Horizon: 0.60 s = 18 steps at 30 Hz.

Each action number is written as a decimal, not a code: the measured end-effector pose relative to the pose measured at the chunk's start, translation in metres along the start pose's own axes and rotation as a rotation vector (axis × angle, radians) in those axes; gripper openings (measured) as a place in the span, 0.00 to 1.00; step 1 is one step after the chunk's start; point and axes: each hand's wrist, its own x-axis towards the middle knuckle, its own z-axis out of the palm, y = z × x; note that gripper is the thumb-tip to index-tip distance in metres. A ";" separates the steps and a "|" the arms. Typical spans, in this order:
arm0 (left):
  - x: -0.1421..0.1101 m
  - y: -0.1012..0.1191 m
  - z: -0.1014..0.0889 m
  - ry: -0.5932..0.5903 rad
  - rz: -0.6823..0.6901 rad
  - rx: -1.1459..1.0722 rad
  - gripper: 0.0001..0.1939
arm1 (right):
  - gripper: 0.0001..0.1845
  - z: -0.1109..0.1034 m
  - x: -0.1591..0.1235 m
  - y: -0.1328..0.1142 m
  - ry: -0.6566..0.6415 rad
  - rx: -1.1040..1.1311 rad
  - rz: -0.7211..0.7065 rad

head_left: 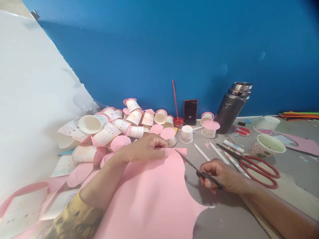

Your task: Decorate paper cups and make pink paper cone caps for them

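Note:
A large sheet of pink paper (154, 196) spreads over the grey table, its right edge cut in scalloped curves. My left hand (143, 147) pinches the sheet near its top edge, thumb on top and fingers curled. In my right hand (219, 174) is a pair of small dark scissors (190, 163), its fingers in the handles. The blades point up and left and meet the pink paper near its top right corner. Just left of my left hand lie several white paper cups (107, 134) with pink paper pieces and drawn marks.
Large red-handled scissors (259, 166) lie beyond my right hand, near markers (219, 153) and a patterned cup (266, 146). A dark metal flask (231, 108), a phone (190, 112) and a red paint pot (178, 122) with a brush stand near the blue wall (154, 49).

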 end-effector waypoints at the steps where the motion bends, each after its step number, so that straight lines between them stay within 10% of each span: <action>1: -0.001 0.000 0.000 -0.003 -0.005 0.004 0.18 | 0.26 0.000 0.000 0.000 0.000 0.000 0.000; 18: -0.004 0.016 -0.001 -0.086 -0.067 0.071 0.14 | 0.19 0.001 -0.001 0.000 -0.032 -0.022 -0.004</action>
